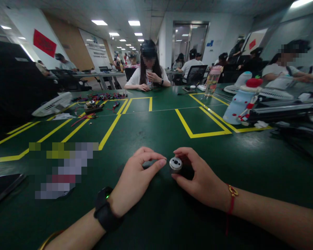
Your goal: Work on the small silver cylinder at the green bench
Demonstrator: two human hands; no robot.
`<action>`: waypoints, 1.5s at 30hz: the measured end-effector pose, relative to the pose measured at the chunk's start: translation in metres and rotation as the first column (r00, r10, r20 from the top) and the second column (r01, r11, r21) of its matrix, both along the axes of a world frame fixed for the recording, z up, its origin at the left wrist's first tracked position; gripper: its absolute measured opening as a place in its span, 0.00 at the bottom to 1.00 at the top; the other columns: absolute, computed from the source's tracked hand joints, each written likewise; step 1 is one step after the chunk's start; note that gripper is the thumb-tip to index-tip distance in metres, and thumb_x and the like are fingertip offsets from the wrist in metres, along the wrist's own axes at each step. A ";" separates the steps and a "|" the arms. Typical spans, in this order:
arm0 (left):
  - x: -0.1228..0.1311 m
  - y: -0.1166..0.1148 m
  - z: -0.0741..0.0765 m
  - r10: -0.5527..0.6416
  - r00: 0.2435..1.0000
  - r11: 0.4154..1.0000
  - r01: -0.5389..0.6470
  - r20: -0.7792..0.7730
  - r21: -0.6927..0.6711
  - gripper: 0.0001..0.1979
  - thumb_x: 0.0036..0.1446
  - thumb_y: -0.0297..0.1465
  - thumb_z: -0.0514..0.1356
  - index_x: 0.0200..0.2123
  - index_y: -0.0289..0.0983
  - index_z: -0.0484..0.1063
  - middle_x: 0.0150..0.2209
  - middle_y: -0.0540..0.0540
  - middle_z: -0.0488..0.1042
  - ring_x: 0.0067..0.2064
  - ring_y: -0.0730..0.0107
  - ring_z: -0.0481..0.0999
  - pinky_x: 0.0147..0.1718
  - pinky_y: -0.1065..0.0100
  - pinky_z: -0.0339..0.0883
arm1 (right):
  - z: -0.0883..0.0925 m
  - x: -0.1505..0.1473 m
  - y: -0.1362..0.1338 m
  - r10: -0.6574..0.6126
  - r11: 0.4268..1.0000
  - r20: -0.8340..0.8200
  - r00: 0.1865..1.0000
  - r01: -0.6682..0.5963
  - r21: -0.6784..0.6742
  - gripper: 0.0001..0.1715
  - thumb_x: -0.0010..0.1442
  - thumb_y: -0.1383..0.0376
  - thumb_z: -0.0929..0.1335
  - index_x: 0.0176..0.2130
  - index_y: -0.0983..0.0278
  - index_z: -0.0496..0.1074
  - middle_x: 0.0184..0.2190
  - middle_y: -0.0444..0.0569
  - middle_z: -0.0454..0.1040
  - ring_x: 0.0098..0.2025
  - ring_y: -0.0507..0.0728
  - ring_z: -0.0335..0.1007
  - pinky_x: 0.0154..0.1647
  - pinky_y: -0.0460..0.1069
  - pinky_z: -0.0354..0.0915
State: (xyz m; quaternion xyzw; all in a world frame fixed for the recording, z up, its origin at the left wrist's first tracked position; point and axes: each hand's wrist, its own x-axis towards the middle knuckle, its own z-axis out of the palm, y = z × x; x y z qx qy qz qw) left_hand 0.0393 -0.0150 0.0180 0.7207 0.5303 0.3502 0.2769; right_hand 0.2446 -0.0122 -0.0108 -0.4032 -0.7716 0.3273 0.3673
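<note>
A short metal cylinder (175,165), which looks like a small motor, stands upright on the green table with a dark centre and small holes in its silver top face. My right hand (198,178) is closed around its right side, thumb in front and index finger behind. Just left of the cylinder, my left hand (142,172) is closed in a pinch, thumb and index fingertips nearly together. Whatever lies between those fingertips, if anything, is too small to make out. The pinched tips are a little apart from the cylinder.
Yellow tape (211,134) marks the green table (146,132). Wires and small parts (92,106) lie at the left back. A blurred-out item (70,170) and a dark phone-like slab (5,187) are at left. A blue bottle (234,106) stands right; a person (148,74) sits opposite.
</note>
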 end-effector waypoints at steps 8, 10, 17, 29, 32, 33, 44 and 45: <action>0.001 -0.001 -0.021 0.009 0.949 1.000 -0.001 -0.316 0.027 0.07 0.57 0.40 0.63 0.37 0.52 0.81 0.43 0.48 0.74 0.47 0.53 0.68 0.47 0.47 0.59 | 0.005 0.001 0.001 0.017 1.000 0.049 0.999 -0.016 -0.008 0.24 0.56 0.59 0.70 0.51 0.62 0.67 0.48 0.52 0.68 0.46 0.54 0.66 0.49 0.52 0.66; -0.007 -0.001 -0.014 -0.009 0.968 1.000 0.010 -0.250 0.003 0.11 0.59 0.41 0.60 0.43 0.51 0.80 0.44 0.47 0.74 0.48 0.55 0.69 0.48 0.50 0.61 | 0.012 0.008 0.004 -0.026 0.999 0.059 0.998 0.027 -0.024 0.25 0.57 0.56 0.70 0.52 0.62 0.66 0.48 0.52 0.69 0.46 0.54 0.67 0.50 0.52 0.67; -0.090 -0.011 -0.003 0.159 0.977 0.971 -0.181 -0.141 -0.155 0.17 0.61 0.47 0.56 0.45 0.45 0.76 0.43 0.48 0.78 0.45 0.58 0.76 0.44 0.62 0.69 | 0.023 0.144 0.023 -0.585 0.811 0.314 0.748 0.548 0.207 0.36 0.55 0.48 0.69 0.56 0.63 0.65 0.50 0.56 0.69 0.44 0.59 0.69 0.46 0.55 0.66; -0.092 -0.018 -0.010 0.149 0.980 0.971 -0.170 -0.129 -0.170 0.17 0.62 0.48 0.54 0.40 0.44 0.75 0.41 0.48 0.78 0.45 0.58 0.75 0.45 0.61 0.66 | 0.013 0.179 0.026 -0.727 0.662 0.474 0.497 0.323 0.676 0.38 0.60 0.46 0.63 0.59 0.68 0.62 0.57 0.63 0.61 0.60 0.69 0.55 0.61 0.64 0.52; -0.095 -0.016 -0.015 0.164 0.977 0.969 -0.185 -0.138 -0.161 0.17 0.60 0.49 0.55 0.39 0.44 0.75 0.41 0.49 0.78 0.44 0.58 0.75 0.46 0.61 0.65 | 0.013 0.095 0.015 -0.297 0.911 0.535 0.791 0.066 0.408 0.28 0.62 0.49 0.64 0.56 0.60 0.67 0.55 0.53 0.64 0.57 0.60 0.59 0.57 0.58 0.60; -0.095 -0.015 -0.016 0.170 0.975 0.968 -0.192 -0.144 -0.161 0.17 0.60 0.49 0.56 0.39 0.44 0.75 0.41 0.49 0.78 0.44 0.58 0.75 0.46 0.61 0.65 | 0.012 0.068 0.012 -0.172 0.950 0.530 0.830 -0.003 0.313 0.27 0.61 0.49 0.65 0.56 0.58 0.68 0.55 0.51 0.64 0.56 0.59 0.59 0.56 0.57 0.61; -0.099 -0.014 -0.017 0.222 0.965 0.946 -0.248 -0.137 -0.208 0.17 0.59 0.50 0.56 0.40 0.45 0.75 0.40 0.51 0.77 0.45 0.60 0.75 0.45 0.63 0.63 | 0.043 0.079 0.035 -0.315 0.896 0.399 0.861 0.131 0.424 0.16 0.65 0.55 0.63 0.42 0.61 0.75 0.42 0.48 0.73 0.43 0.53 0.67 0.46 0.50 0.61; -0.099 -0.014 -0.018 0.232 0.964 0.944 -0.255 -0.130 -0.209 0.17 0.59 0.50 0.56 0.40 0.45 0.75 0.40 0.51 0.77 0.45 0.60 0.75 0.45 0.63 0.64 | 0.048 0.111 0.038 -0.462 0.831 0.391 0.796 0.234 0.505 0.19 0.65 0.53 0.63 0.43 0.62 0.75 0.43 0.50 0.73 0.44 0.54 0.67 0.46 0.51 0.61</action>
